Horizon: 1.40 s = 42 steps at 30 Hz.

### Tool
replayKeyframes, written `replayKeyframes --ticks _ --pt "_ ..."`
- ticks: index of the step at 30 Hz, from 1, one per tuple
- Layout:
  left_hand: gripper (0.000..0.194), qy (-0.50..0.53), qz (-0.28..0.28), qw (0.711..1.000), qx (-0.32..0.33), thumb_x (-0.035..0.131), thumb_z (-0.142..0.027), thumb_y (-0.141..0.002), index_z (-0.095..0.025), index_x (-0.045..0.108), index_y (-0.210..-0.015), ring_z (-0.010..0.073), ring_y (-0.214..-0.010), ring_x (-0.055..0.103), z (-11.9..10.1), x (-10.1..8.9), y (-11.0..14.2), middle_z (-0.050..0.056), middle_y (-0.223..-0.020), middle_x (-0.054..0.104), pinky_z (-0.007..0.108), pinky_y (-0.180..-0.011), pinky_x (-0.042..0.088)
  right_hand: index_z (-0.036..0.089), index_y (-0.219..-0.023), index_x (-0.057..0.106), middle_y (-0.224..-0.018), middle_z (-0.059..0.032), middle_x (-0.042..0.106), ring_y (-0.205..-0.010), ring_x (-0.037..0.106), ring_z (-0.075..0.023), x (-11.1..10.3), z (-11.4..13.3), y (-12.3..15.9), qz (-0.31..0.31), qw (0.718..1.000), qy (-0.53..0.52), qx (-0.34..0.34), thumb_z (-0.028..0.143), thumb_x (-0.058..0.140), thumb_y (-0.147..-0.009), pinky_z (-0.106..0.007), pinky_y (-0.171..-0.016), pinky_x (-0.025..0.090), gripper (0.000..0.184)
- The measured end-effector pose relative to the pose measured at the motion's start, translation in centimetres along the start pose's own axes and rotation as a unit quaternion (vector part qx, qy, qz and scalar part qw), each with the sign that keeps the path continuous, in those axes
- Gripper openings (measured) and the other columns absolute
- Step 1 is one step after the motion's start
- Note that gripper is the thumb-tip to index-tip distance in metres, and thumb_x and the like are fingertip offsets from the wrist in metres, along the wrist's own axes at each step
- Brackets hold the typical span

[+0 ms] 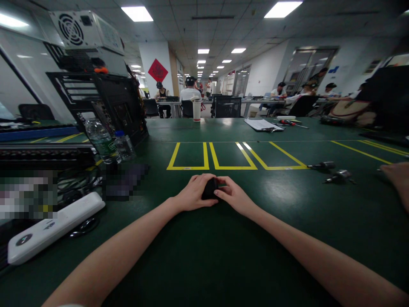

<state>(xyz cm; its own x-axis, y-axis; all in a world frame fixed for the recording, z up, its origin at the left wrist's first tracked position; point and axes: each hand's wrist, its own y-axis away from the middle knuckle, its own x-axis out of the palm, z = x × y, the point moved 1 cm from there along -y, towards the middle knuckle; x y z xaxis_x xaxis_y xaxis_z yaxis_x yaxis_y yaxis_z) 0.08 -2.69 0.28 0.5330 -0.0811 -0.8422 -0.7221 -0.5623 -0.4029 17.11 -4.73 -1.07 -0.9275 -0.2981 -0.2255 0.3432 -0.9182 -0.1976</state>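
Note:
Both of my hands meet at the middle of the green tabletop, around a small black rounded object (209,189) whose kind I cannot make out. My left hand (195,192) wraps it from the left, with the fingers over its far side and the thumb along its near edge. From the right, my right hand (234,194) pinches its edge between thumb and fingers. Much of the object is hidden behind the fingers.
A white power strip (57,228), two plastic bottles (101,138) and a black computer case (118,104) stand left. Yellow tape outlines (188,167) lie beyond my hands. Metal tool-like parts (340,175) and another person's hand (398,181) are right; a clipboard (262,124) lies farther back.

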Motion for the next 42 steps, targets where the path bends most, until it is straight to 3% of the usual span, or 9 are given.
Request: replayKeyframes --ticks 6,11,18,22,29,36,42 --pt "0.063 -0.003 -0.001 1.0 0.002 0.059 -0.036 -0.07 -0.023 0.025 -0.121 0.0221 -0.107 0.042 -0.05 -0.05 0.05 0.007 -0.116 0.044 0.039 -0.095 0.026 0.022 -0.094 0.045 -0.098 -0.0001 0.051 -0.096 0.053 -0.0154 0.12 0.33 0.25 0.027 0.999 -0.017 -0.024 0.022 0.056 -0.074 -0.035 -0.087 0.043 0.023" --pt "0.063 -0.003 0.001 1.0 0.006 0.059 -0.036 -0.071 -0.023 0.024 -0.121 0.0223 -0.108 0.042 -0.14 -0.13 0.05 0.007 -0.117 0.043 0.039 -0.095 0.026 0.023 -0.09 0.046 -0.087 0.0013 0.051 -0.085 0.056 -0.0145 0.17 0.41 0.1 0.017 0.999 -0.021 -0.028 0.026 0.052 -0.076 -0.032 -0.076 0.048 0.015" --pt "0.063 -0.005 0.004 1.0 -0.002 0.058 -0.036 -0.071 -0.025 0.023 -0.121 0.0232 -0.108 0.043 -0.18 -0.11 -0.02 0.007 -0.116 0.044 0.04 -0.094 0.026 0.022 -0.103 0.044 -0.104 -0.0043 0.05 -0.097 0.053 -0.0174 -0.05 0.32 0.06 -0.003 1.0 0.005 0.006 0.025 0.053 -0.076 -0.038 -0.086 0.044 0.028" --pt "0.062 -0.004 -0.001 1.0 0.002 0.059 -0.036 -0.07 -0.024 0.024 -0.121 0.0224 -0.107 0.043 -0.06 -0.01 0.02 0.007 -0.115 0.044 0.039 -0.094 0.027 0.022 -0.097 0.046 -0.101 -0.0015 0.052 -0.099 0.053 -0.0173 -0.03 0.46 0.27 0.026 1.0 0.012 -0.01 0.022 0.055 -0.075 -0.038 -0.087 0.044 0.024" --pt "0.065 -0.01 -0.006 1.0 -0.004 0.06 -0.037 -0.069 -0.023 0.024 -0.121 0.0234 -0.107 0.043 0.09 0.15 -0.03 0.008 -0.115 0.044 0.04 -0.093 0.027 0.023 -0.093 0.045 -0.093 0.0 0.052 -0.093 0.056 -0.0158 0.16 0.13 0.12 0.005 1.0 -0.007 -0.029 0.026 0.051 -0.077 -0.034 -0.081 0.047 0.017" --pt "0.061 -0.006 0.002 1.0 -0.006 0.059 -0.034 -0.071 -0.024 0.025 -0.121 0.0229 -0.107 0.044 -0.14 -0.1 0.0 0.007 -0.115 0.045 0.04 -0.094 0.027 0.021 -0.101 0.046 -0.102 -0.0036 0.052 -0.095 0.055 -0.0174 -0.04 0.18 0.01 0.004 1.0 0.014 0.002 0.026 0.052 -0.076 -0.036 -0.082 0.046 0.027" --pt "0.061 -0.002 -0.005 1.0 -0.002 0.059 -0.034 -0.07 -0.023 0.026 -0.12 0.022 -0.105 0.044 0.07 0.1 0.01 0.007 -0.113 0.046 0.039 -0.094 0.027 0.024 -0.095 0.046 -0.098 -0.0002 0.052 -0.099 0.053 -0.0168 0.11 0.4 0.38 0.008 0.999 0.009 -0.035 0.025 0.052 -0.077 -0.035 -0.084 0.046 0.019"
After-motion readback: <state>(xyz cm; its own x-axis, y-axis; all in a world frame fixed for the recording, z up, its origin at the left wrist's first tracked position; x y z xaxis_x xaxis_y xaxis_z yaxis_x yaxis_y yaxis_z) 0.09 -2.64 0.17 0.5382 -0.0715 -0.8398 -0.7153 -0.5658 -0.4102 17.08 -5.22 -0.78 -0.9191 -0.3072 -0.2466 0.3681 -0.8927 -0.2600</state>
